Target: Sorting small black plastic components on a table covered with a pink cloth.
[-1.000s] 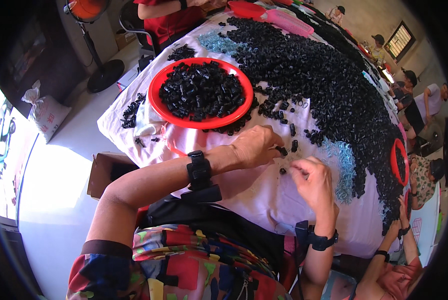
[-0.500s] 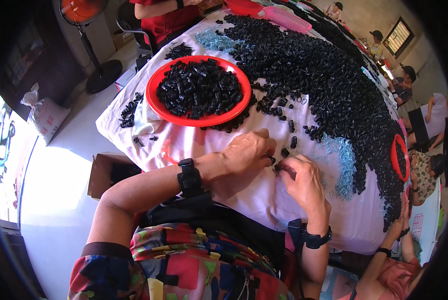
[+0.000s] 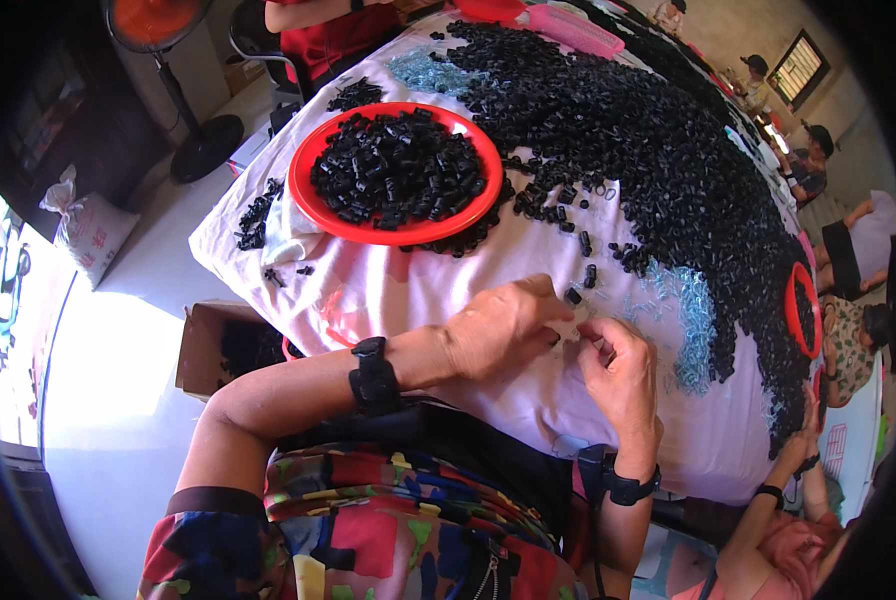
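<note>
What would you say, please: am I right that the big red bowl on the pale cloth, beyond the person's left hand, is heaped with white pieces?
Not quite: the pieces in it are black, not white, as the head view shows. The big red bowl does stand on the pale cloth, beyond the person's left hand, and is heaped.

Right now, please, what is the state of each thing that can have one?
Left hand: partly curled, grasp unclear
Right hand: curled, grasp unclear
White cloth: spread, wrinkled
Red basin: heaped with black pieces
Black pile: loose, spread out
Pale-blue pieces: loose, heaped
Cardboard box: open
White sack: tied at top
Pedestal fan: upright, whether running unclear
</note>
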The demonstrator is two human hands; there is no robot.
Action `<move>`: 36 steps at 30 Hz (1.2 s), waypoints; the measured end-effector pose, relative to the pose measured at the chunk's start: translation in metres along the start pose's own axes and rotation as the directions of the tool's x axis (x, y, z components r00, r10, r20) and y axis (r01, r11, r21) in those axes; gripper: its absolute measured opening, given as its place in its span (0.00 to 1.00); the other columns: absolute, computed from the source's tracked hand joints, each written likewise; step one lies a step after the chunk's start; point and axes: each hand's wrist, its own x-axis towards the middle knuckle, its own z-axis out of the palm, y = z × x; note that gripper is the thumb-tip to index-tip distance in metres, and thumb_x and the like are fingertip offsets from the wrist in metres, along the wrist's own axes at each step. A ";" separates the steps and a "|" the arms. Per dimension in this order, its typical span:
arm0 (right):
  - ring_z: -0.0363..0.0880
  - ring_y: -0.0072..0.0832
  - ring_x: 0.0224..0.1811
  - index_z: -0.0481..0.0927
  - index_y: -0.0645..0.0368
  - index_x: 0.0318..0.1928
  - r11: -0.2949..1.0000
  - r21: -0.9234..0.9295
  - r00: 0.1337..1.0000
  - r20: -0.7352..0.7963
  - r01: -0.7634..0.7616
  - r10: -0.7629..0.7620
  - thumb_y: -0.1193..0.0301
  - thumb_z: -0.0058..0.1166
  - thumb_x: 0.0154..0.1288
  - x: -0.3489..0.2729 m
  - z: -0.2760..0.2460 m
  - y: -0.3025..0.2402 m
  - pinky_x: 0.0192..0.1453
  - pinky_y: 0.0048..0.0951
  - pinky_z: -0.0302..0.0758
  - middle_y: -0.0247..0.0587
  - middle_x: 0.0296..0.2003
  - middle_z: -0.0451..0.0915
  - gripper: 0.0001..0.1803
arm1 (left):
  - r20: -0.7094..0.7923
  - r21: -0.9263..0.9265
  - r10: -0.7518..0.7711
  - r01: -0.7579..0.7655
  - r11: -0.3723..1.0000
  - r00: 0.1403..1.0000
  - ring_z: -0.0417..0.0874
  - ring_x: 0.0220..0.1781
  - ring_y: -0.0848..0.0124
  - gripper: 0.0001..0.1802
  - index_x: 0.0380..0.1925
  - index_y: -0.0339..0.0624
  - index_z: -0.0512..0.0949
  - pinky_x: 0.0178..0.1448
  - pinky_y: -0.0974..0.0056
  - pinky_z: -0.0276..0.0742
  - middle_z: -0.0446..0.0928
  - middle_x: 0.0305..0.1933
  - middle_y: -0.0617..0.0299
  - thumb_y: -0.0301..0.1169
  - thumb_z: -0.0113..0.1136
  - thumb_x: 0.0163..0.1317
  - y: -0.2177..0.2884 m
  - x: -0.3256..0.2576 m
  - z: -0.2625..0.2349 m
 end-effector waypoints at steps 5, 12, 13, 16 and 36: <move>0.83 0.42 0.36 0.84 0.63 0.41 0.998 0.042 0.997 -0.058 0.054 -0.051 0.81 0.59 0.59 0.001 0.002 -0.003 0.40 0.37 0.79 0.46 0.36 0.85 0.09 | 0.029 0.022 -0.164 0.164 0.986 0.986 0.85 0.44 0.52 0.16 0.50 0.38 0.84 0.49 0.53 0.81 0.78 0.44 0.51 0.28 0.65 0.62 -0.009 -0.003 -0.013; 0.79 0.26 0.30 0.85 0.60 0.43 0.982 0.174 0.993 -0.104 0.072 -0.055 0.81 0.62 0.61 0.000 0.000 -0.016 0.32 0.27 0.75 0.38 0.35 0.84 0.10 | 0.229 -0.288 -0.369 0.425 0.858 0.901 0.86 0.46 0.69 0.17 0.53 0.35 0.83 0.53 0.63 0.80 0.85 0.45 0.54 0.30 0.66 0.66 0.008 0.000 -0.030; 0.79 0.26 0.30 0.85 0.60 0.43 0.982 0.176 0.993 -0.104 0.071 -0.053 0.81 0.62 0.61 0.000 -0.001 -0.019 0.32 0.27 0.75 0.38 0.35 0.84 0.10 | 0.230 -0.287 -0.369 0.426 0.858 0.900 0.86 0.46 0.69 0.17 0.53 0.35 0.83 0.53 0.63 0.80 0.85 0.45 0.54 0.30 0.66 0.66 0.003 -0.004 -0.028; 0.77 0.22 0.28 0.86 0.59 0.44 0.971 0.202 0.987 -0.121 0.131 -0.108 0.81 0.63 0.62 0.000 -0.001 -0.027 0.29 0.24 0.72 0.35 0.35 0.84 0.10 | 0.275 -0.565 -0.327 0.427 0.706 0.904 0.82 0.48 0.78 0.16 0.55 0.34 0.82 0.55 0.68 0.79 0.86 0.46 0.60 0.30 0.64 0.71 -0.004 -0.015 -0.020; 0.85 0.43 0.38 0.87 0.63 0.44 0.999 -0.041 0.997 0.071 -0.025 0.028 0.74 0.65 0.63 -0.002 -0.010 -0.016 0.41 0.40 0.80 0.49 0.38 0.86 0.10 | 0.410 -0.877 -0.340 0.468 0.107 0.847 0.81 0.43 0.82 0.17 0.62 0.39 0.79 0.44 0.76 0.75 0.84 0.49 0.66 0.30 0.59 0.77 0.005 -0.040 -0.026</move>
